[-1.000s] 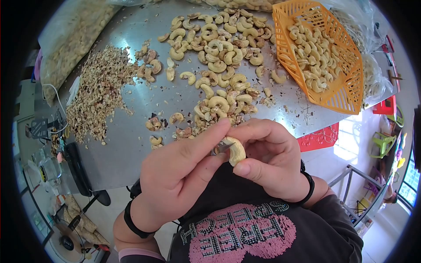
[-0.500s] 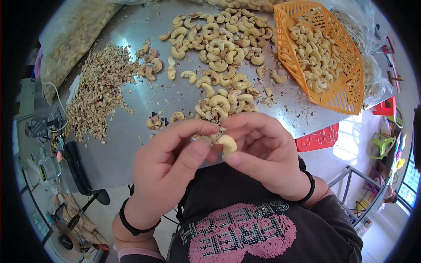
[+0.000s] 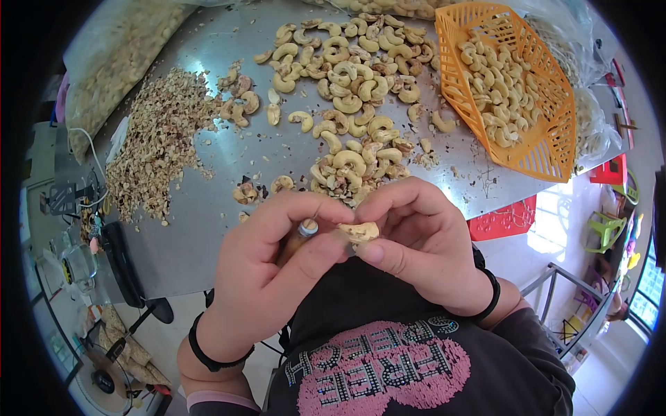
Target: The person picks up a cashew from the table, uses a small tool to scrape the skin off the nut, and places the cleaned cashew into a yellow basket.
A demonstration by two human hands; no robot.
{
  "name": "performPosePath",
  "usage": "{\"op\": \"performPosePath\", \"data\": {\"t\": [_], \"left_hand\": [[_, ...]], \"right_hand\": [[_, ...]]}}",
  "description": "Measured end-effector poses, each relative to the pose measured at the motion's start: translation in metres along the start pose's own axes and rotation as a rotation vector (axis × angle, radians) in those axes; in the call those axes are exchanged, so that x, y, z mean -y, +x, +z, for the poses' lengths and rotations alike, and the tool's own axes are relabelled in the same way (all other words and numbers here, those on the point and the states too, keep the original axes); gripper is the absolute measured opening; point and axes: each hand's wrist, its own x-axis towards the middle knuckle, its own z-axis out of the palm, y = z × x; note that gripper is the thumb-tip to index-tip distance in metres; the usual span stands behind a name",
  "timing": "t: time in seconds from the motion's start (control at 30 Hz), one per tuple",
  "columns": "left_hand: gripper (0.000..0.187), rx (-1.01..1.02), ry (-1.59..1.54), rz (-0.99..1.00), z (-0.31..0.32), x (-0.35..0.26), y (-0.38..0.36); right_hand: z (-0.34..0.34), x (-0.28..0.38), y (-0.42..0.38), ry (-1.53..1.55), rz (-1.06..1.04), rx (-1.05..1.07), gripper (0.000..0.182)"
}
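Observation:
Both hands meet at the table's near edge around one cashew nut (image 3: 359,231). My right hand (image 3: 423,243) pinches this nut between thumb and fingertips; brownish patches show on its pale surface. My left hand (image 3: 281,253) is closed around a small tool with a metal-ringed handle (image 3: 308,227), whose round end pokes out between thumb and forefinger. The tool's working end is mostly hidden by the fingers and the nut. Left fingertips touch the nut's left end. Just beyond the hands lies a heap of cashews (image 3: 350,163), some with brown skin on them.
An orange plastic basket (image 3: 548,149) of pale cashews stands at the right. Skin flakes (image 3: 156,139) are piled at the left, with several brownish nuts (image 3: 239,104) beside them. A clear bag of nuts (image 3: 111,76) lies at the back left of the metal table (image 3: 187,256).
The cashew has turned in my fingers, from its curved pale side to a flatter view with brown patches. The tool's handle end shows more clearly in my left hand.

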Motion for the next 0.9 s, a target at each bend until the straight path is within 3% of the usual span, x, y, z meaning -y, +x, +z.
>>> {"op": "performPosePath", "data": {"t": [0.17,0.4,0.47,0.77,0.9], "left_hand": [[0.026,0.059,0.113,0.056,-0.001,-0.003,-0.003],[0.034,0.051,0.305,0.097,0.005,-0.003,-0.006],[0.039,0.045,0.469,0.296,0.005,0.002,-0.004],[0.036,0.003,0.703,0.505,0.002,0.007,0.001],[0.035,0.012,0.614,0.435,0.002,0.005,0.001]], "right_hand": [[-0.006,-0.006,0.001,-0.039,-0.149,0.040,0.025],[-0.006,-0.005,-0.001,-0.047,-0.159,0.001,0.026],[-0.006,-0.005,-0.001,-0.116,-0.238,-0.012,0.026],[-0.004,-0.006,-0.004,-0.216,-0.355,-0.011,0.027],[-0.005,-0.005,-0.003,-0.225,-0.351,0.020,0.027]]}}
